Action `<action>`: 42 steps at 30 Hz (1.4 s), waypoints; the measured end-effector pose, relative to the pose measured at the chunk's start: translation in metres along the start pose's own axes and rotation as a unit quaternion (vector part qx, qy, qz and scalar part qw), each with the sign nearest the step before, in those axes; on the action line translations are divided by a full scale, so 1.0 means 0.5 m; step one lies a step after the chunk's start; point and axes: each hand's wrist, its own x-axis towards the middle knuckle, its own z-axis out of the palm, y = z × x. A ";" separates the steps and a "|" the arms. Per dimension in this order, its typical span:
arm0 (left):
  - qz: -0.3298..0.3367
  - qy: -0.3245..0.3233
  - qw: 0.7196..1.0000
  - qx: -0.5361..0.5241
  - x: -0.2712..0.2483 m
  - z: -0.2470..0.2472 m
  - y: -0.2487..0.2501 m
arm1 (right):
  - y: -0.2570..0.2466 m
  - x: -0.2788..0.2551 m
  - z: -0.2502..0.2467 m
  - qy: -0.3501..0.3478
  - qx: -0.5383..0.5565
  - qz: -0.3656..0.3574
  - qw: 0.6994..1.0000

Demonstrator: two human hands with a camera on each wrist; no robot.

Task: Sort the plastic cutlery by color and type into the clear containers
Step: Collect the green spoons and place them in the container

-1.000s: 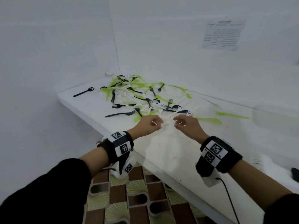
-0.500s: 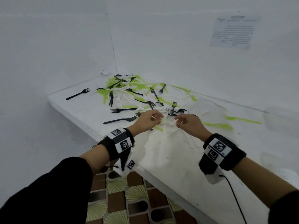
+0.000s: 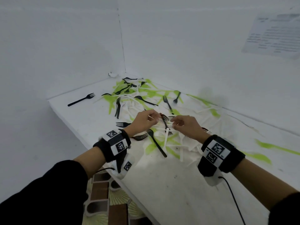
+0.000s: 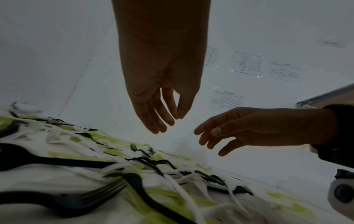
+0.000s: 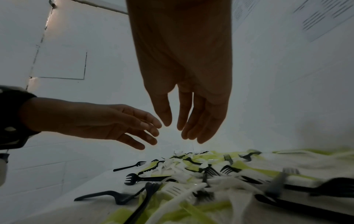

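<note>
A tangled pile of black, white and green plastic cutlery [image 3: 139,101] lies on the white table [image 3: 170,184], reaching back to the wall corner. My left hand [image 3: 154,118] and right hand [image 3: 176,125] hover close together just above the pile's near end. A black fork [image 3: 156,143] and a white fork [image 3: 165,140] lie right below them. In the left wrist view my left hand [image 4: 168,121] hangs with relaxed fingers and holds nothing. In the right wrist view my right hand [image 5: 184,131] is likewise relaxed and empty. No clear container shows.
A lone black fork [image 3: 81,99] lies apart near the table's left edge [image 3: 69,124]. Walls close the table in behind and on the left. A printed sheet [image 3: 272,34] hangs on the right wall. Patterned floor [image 3: 103,192] shows below the table's near edge.
Both hands have moved forward from the bare front of the table to above the near end of the pile. The view has come closer to the table.
</note>
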 end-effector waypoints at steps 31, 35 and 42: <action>-0.043 -0.016 0.999 0.009 0.233 -0.507 -0.502 | -0.308 0.540 0.412 -0.062 -0.051 0.050 0.996; -0.023 -0.044 0.999 0.022 0.296 -0.530 -0.537 | -0.311 0.608 0.429 -0.130 -0.124 0.056 0.982; 0.001 -0.120 0.990 0.068 0.383 -0.552 -0.583 | -0.304 0.682 0.478 -0.116 -0.170 0.109 0.972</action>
